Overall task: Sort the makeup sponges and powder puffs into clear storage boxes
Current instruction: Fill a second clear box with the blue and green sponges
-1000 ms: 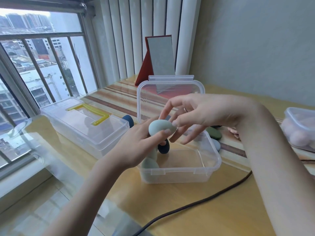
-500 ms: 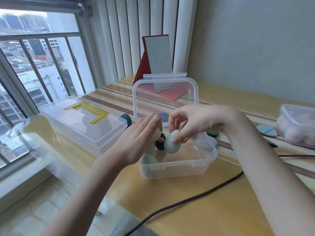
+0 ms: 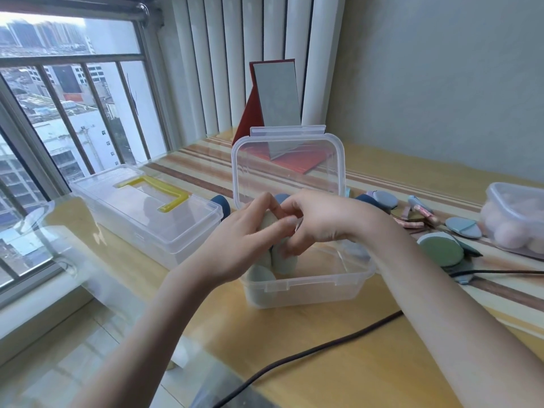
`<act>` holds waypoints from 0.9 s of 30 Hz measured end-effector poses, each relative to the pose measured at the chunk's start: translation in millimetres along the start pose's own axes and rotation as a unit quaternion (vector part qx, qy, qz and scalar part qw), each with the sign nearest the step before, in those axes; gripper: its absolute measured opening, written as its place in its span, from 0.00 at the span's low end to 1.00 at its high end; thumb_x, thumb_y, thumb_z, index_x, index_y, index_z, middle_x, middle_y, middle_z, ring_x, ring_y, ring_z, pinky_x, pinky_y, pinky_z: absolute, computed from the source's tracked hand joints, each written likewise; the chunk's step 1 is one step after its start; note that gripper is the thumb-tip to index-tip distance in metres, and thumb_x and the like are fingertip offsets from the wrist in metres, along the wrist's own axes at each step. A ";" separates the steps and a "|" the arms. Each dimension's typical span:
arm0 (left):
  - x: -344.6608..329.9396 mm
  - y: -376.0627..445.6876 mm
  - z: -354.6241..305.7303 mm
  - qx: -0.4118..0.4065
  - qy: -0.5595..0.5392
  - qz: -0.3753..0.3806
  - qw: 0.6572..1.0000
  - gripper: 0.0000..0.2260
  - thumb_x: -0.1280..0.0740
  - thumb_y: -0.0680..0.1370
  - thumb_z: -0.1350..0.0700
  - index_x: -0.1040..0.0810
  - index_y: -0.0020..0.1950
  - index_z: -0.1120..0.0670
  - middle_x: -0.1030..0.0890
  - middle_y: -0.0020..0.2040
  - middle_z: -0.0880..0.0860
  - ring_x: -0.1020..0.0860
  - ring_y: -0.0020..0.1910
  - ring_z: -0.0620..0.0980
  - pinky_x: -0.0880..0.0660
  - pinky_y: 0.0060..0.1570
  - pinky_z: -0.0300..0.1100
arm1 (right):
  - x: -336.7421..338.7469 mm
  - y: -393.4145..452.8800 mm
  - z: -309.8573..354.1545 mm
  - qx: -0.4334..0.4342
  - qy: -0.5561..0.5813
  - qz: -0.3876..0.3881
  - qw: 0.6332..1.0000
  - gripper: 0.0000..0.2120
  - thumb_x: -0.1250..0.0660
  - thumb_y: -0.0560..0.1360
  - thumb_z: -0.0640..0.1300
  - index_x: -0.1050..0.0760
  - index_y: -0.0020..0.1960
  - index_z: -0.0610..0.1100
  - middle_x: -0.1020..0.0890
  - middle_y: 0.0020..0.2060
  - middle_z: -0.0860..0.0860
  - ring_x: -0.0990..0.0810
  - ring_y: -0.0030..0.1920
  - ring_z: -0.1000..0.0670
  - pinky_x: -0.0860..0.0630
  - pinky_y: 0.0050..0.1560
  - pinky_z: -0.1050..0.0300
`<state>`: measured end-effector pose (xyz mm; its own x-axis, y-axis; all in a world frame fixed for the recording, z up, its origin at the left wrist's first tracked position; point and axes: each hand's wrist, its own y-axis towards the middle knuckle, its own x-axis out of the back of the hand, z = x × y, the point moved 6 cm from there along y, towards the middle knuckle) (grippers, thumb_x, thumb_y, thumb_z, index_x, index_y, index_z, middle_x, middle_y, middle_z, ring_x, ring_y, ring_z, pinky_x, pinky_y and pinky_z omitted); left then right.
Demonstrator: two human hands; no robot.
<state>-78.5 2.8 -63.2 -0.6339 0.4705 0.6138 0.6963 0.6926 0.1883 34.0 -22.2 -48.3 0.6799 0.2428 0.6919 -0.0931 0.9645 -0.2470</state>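
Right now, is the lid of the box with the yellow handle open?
No, the lid of the box with the yellow handle lies flat and closed, unlike the open box beside it.

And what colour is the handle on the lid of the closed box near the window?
Yellow. The handle lies flat on the lid of the closed clear box; the head view shows it plainly.

No text, label, brand, number or sign can be read on anything here, boxes and sponges included.
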 end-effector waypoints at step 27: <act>-6.0 4.0 -5.0 0.011 0.092 0.011 0.996 0.30 0.23 0.66 0.56 0.38 0.59 0.47 0.26 0.51 0.43 0.23 0.47 0.37 0.22 0.45 0.38 | 23.9 -9.4 -12.6 -0.027 0.143 -0.007 0.989 0.18 0.28 0.71 0.36 0.28 0.57 0.49 0.19 0.52 0.44 0.14 0.43 0.43 0.17 0.46 0.44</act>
<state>-70.2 0.1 -62.2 -0.5450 0.3792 0.7478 0.7009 0.6955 0.1581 60.3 -26.7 -38.0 0.8593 0.1829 0.4775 -0.0482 0.9587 -0.2804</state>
